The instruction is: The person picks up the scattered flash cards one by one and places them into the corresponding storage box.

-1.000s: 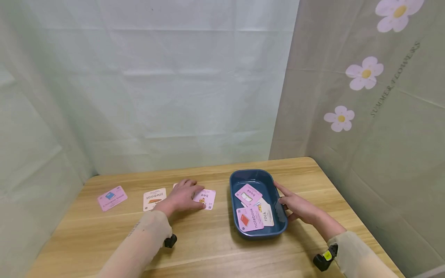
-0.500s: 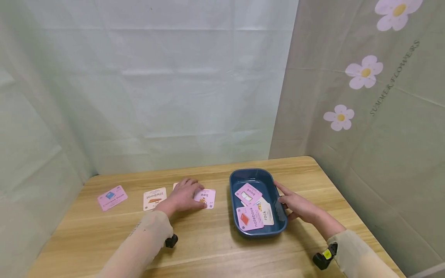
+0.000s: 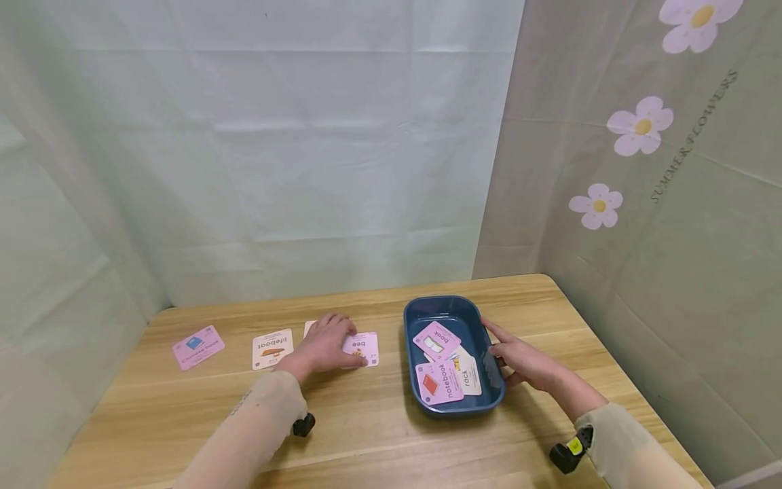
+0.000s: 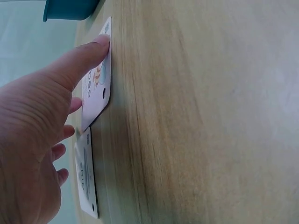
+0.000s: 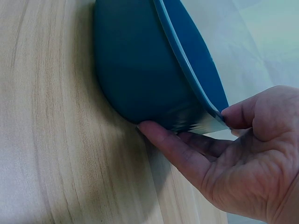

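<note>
My left hand reaches over a pink bee flash card lying on the wooden table. In the left wrist view the thumb lies on the card's face near its edge, and the index fingertip is at the opposite side. Under the hand's other fingers sits a white card, mostly hidden in the head view. My right hand holds the side of a dark blue bin, thumb at its rim, other fingers against the outer wall. Inside the bin are a book card, a notebook card and a rock card.
A white lifeboat card lies left of the left hand. Farther left is a pink Chinese book card. Pale cloth hangs behind the wooden table, and flower-printed cloth borders its right side.
The left thumb has shifted slightly right over the bee card. Bin, right hand and the other cards keep their places.
</note>
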Demonstrator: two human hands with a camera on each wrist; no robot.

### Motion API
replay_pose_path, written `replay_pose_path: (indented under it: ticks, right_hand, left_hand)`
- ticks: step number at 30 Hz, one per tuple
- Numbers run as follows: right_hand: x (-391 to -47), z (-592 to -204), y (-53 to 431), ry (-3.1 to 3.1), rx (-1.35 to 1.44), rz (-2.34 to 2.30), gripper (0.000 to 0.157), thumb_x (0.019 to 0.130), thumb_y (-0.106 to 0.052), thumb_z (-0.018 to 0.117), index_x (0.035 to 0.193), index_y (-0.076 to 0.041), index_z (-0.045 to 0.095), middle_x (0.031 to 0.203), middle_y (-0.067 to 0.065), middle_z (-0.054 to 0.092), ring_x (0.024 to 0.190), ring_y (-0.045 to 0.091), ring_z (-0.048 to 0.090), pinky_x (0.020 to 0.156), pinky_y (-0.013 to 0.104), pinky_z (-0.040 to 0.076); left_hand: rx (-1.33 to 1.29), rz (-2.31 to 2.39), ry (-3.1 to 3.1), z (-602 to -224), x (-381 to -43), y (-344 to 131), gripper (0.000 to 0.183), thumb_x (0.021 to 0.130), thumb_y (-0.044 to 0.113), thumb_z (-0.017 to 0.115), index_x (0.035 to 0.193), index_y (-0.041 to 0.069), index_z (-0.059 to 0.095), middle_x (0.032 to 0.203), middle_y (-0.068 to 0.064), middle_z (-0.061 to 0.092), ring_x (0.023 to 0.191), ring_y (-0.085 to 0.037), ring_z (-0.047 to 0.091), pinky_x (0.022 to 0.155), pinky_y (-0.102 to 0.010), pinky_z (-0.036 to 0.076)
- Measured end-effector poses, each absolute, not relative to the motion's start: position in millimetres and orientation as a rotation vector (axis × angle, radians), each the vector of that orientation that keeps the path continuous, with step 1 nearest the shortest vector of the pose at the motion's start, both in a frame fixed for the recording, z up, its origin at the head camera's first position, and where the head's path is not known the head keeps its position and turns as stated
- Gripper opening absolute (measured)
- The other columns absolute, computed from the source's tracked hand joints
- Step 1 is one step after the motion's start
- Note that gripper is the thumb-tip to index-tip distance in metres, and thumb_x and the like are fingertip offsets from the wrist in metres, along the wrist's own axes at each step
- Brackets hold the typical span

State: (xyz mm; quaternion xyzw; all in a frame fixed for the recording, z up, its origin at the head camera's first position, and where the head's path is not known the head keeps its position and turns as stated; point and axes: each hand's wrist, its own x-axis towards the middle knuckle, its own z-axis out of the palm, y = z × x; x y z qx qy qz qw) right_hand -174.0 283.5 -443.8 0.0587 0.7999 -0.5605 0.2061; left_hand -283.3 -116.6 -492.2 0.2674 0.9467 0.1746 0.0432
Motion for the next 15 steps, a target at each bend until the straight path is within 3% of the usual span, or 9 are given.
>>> replay_pose_path:
  ticks: [9, 15]
  right_hand:
    - [-173.7, -443.3, 283.9, 2.227, 0.16, -1.559, 0.072, 0.103, -0.011, 0.043, 0.165, -0.031, 0.013, 0.164, 0.028, 0.014, 0.124, 0.046, 0.051, 0.076, 0.055, 0.059]
    - [-174.2, -443.2, 283.8, 2.233, 0.165, -1.55, 0.071, 0.103, -0.012, 0.043, 0.165, -0.031, 0.013, 0.164, 0.029, 0.014, 0.122, 0.045, 0.053, 0.076, 0.054, 0.059]
  left_hand:
    - [0.809, 0.527, 2.915, -497.0, -285.5, -114.8, 0.068, 0.076, 0.06, 0.083, 0.119, 0.011, 0.063, 0.147, -0.016, 0.051, 0.143, -0.039, 0.035, 0.115, -0.06, 0.027]
    - [0.824, 0.524, 2.89, -494.2, -284.5, -114.9, 0.077, 0.077, 0.062, 0.081, 0.13, 0.009, 0.062, 0.151, -0.018, 0.047, 0.145, -0.042, 0.032, 0.116, -0.062, 0.024]
